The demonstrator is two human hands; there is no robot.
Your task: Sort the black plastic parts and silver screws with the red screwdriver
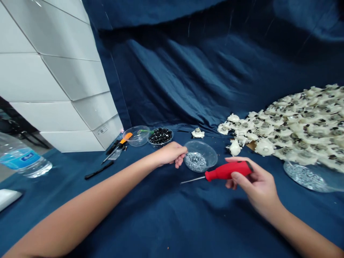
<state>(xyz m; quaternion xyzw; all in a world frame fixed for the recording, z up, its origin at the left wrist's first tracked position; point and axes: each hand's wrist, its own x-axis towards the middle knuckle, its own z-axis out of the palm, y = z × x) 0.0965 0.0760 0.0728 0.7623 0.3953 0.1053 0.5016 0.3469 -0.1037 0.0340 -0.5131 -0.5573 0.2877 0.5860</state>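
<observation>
A red-handled screwdriver (pixel 225 171) lies in my right hand (pixel 258 184), its metal shaft pointing left over the cloth. The fingers are wrapped round the handle. My left hand (pixel 173 154) is closed in a pinch at the left rim of a clear plastic bowl (pixel 212 157). Whether it grips the rim or some small part does not show. Small silvery screws (pixel 196 161) cover the bowl's bottom. Behind the left hand stands another clear bowl, full of small black parts (pixel 160 136). One cream plastic part (pixel 198 133) sits alone beyond the screw bowl.
Many cream plastic parts (pixel 301 125) are heaped at the right, beside a clear dish of metal pieces (pixel 306 177). White boxes (pixel 53 79) stand stacked at the left, near a water bottle (pixel 24 157). A clear bowl (pixel 138 138) and loose tools (pixel 111 154) lie at the back left.
</observation>
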